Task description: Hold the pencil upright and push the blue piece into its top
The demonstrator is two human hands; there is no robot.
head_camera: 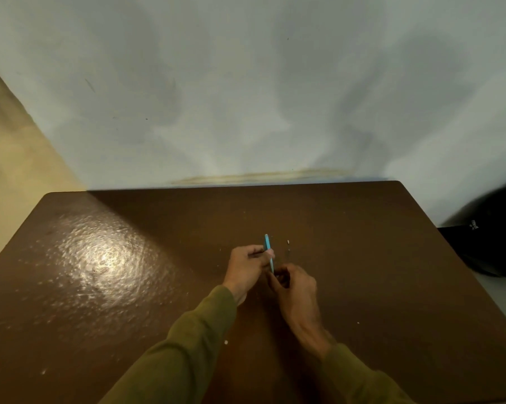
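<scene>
The left hand point(247, 268) pinches a thin blue pen point(268, 252) above the brown table point(100, 287), tip toward the right hand point(294, 290), whose curled fingers meet its lower end; what they grasp is hidden. The work looks mid-way. A small white bit point(288, 242) lies just beyond. No containers show.

A slim light-blue pen point(268, 252) stood nearly upright above the table, top end toward 12 o'clock and tilted slightly left, lower end toward 6 o'clock. Its middle was hidden by fingers, its lower tip behind a hand; finer detail blurred.
</scene>
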